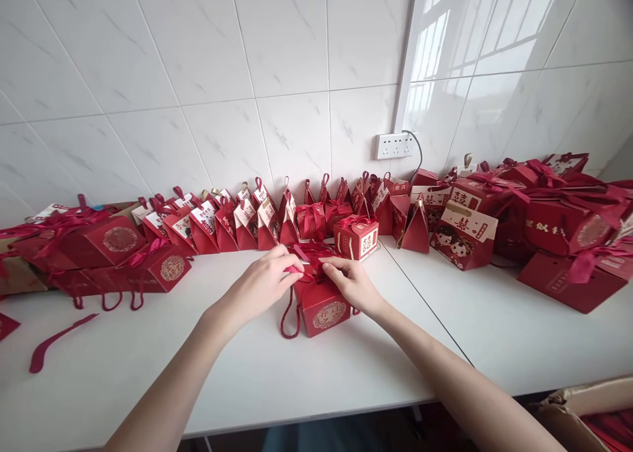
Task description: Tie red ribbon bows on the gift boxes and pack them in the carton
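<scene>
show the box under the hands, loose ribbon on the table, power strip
Box (326,314), head view: front face
Loose ribbon (52,340), head view: middle stretch
Power strip (394,146), head view: socket face

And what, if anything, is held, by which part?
The left hand pinches a ribbon above the red box, end or loop unclear. The right hand: cannot tell.

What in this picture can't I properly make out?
- Head view: ribbon, partly covered by the left hand and right hand.
- Head view: inside of the red box, hidden by its walls.
- Head view: cardboard box, cut off by the picture's edges.
</scene>
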Tool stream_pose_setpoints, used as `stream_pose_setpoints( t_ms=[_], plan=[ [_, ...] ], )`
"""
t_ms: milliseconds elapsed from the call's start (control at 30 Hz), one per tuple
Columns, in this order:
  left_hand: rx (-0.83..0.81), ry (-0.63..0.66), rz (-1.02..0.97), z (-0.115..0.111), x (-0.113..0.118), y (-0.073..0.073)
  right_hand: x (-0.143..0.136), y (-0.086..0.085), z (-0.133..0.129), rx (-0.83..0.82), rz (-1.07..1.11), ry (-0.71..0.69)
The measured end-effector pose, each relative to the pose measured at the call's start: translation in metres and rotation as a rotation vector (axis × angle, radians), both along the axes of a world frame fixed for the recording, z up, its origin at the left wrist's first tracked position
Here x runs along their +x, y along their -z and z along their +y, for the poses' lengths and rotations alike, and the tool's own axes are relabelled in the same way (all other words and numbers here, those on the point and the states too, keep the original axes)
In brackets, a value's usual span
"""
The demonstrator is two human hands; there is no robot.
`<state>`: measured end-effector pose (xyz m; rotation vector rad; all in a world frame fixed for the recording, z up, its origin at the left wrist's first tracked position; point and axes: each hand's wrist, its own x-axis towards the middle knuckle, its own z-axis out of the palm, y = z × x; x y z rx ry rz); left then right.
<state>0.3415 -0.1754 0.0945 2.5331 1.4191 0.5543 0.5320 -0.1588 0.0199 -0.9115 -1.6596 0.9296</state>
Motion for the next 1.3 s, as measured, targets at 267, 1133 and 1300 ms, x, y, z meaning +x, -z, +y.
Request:
stream_pose_setpoints(
  t_ms=[267,1133,1300],
  plan=[
    [-0.037,0.131,-0.067,0.008,0.014,-0.008,-0.002,0.001,0.003,-0.037,0.143,-0.023],
    [-0.148,0.069,-0.316,0.046,0.03,0.011,-0.005,0.001,0.003,-0.161,0.306,-0.116],
    [-0.178,0.045,-0.345,0.044,0.02,0.027,-0.005,0.001,0.005,-0.162,0.332,-0.064]
  ],
)
